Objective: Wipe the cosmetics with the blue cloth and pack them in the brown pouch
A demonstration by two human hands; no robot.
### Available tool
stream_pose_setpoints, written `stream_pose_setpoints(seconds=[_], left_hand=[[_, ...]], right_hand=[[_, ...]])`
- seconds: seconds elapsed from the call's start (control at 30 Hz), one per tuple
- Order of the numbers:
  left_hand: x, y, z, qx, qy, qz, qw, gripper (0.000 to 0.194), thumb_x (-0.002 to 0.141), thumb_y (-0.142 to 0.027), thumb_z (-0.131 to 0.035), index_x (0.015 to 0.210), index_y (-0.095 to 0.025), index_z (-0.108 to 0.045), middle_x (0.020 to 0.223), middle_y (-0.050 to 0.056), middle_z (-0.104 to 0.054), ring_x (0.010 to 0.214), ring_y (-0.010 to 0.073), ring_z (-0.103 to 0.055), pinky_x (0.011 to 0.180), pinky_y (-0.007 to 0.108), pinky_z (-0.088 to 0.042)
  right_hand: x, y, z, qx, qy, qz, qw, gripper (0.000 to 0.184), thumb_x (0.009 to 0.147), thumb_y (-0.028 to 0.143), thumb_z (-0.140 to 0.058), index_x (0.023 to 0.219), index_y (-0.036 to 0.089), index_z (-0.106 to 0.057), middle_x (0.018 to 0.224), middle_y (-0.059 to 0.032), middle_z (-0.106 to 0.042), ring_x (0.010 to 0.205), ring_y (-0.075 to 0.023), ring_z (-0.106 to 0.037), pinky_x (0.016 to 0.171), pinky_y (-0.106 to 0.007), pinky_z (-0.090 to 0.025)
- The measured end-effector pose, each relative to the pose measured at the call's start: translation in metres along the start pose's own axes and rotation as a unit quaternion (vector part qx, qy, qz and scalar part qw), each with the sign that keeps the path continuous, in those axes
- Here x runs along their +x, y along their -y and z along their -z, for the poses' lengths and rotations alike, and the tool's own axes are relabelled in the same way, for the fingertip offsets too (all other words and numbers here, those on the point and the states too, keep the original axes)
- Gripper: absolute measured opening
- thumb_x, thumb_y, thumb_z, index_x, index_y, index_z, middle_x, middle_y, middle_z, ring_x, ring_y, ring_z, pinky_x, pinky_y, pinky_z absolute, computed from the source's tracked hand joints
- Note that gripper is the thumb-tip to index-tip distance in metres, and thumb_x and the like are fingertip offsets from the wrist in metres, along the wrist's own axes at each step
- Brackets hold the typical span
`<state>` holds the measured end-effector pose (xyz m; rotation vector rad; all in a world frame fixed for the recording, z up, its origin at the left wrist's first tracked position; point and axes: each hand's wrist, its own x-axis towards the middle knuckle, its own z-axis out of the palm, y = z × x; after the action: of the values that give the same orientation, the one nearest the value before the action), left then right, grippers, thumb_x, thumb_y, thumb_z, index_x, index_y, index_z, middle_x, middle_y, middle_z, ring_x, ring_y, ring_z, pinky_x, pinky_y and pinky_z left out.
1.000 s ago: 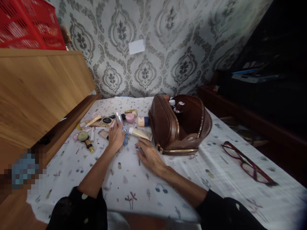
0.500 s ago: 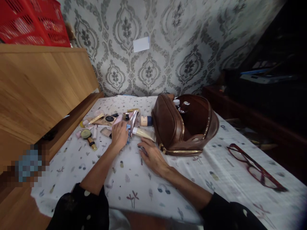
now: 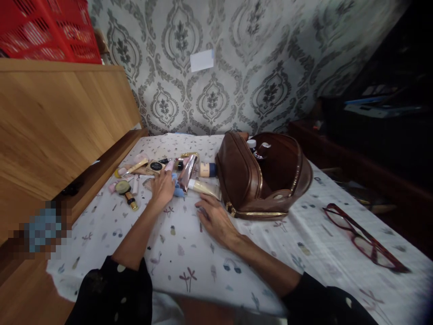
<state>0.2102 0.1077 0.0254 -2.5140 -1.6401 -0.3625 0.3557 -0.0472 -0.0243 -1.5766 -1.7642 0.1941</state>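
Pink tube (image 3: pixel 169 166) at left hand (image 3: pixel 163 187), grip unclear; right hand (image 3: pixel 215 220) half-open, empty, on cloth (image 3: pixel 189 248).

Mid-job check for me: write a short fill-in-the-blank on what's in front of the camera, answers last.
1. The open bag is coloured ____.
2. The hand among the cosmetics is the person's ____ one.
3. In the picture, the glasses lie to the ____ of the bag.
4. The basket at the upper left is coloured ____.

Missing words: brown; left; right; red.

Your brown bag (image 3: pixel 237 176) standing open, your white-capped cream tube (image 3: pixel 204 188) lying beside it, pink tube (image 3: pixel 169 165) farther left
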Motion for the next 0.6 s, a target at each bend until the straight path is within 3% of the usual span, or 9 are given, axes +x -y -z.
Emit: stream_pose_setpoints(seconds=[0.3, 0.43, 0.6], left_hand=[[0.009, 0.010, -0.019, -0.158, -0.095, -0.064, 0.981, 0.025, 0.094, -0.019, -0.045, 0.113, -0.017, -0.062, 0.116, 0.012, -0.068, 0.113, 0.0268, -0.062, 0.099, 0.037, -0.048], [0.022, 0.030, -0.019, -0.174, -0.120, -0.018, 0.977, 0.031, 0.095, -0.024, -0.040, 0.118, -0.015, -0.059, 0.119, 0.014, -0.067, 0.115, 0.0285, -0.061, 0.101, 0.041, -0.047], [0.037, 0.072, -0.014, -0.185, -0.146, 0.073, 0.969, 0.035, 0.091, -0.025, -0.039, 0.115, -0.009, -0.060, 0.122, 0.023, -0.063, 0.125, 0.0354, -0.055, 0.108, 0.050, -0.041]], right_hand=[[0.000, 0.000, 0.000, -0.008, 0.010, 0.003, 1.000, 0.026, 0.087, 0.012, -0.053, 0.107, 0.015, -0.069, 0.131, -0.0174, -0.061, 0.127, -0.0295, -0.056, 0.106, -0.049, -0.047], [0.001, -0.001, -0.001, -0.004, 0.011, -0.001, 1.000, 0.026, 0.086, 0.012, -0.054, 0.107, 0.015, -0.070, 0.131, -0.0177, -0.061, 0.127, -0.0301, -0.056, 0.106, -0.049, -0.047], [0.000, -0.001, -0.001, 0.007, 0.011, -0.005, 1.000, 0.027, 0.086, 0.012, -0.055, 0.108, 0.015, -0.069, 0.131, -0.0165, -0.061, 0.127, -0.0286, -0.055, 0.107, -0.048, -0.047]])
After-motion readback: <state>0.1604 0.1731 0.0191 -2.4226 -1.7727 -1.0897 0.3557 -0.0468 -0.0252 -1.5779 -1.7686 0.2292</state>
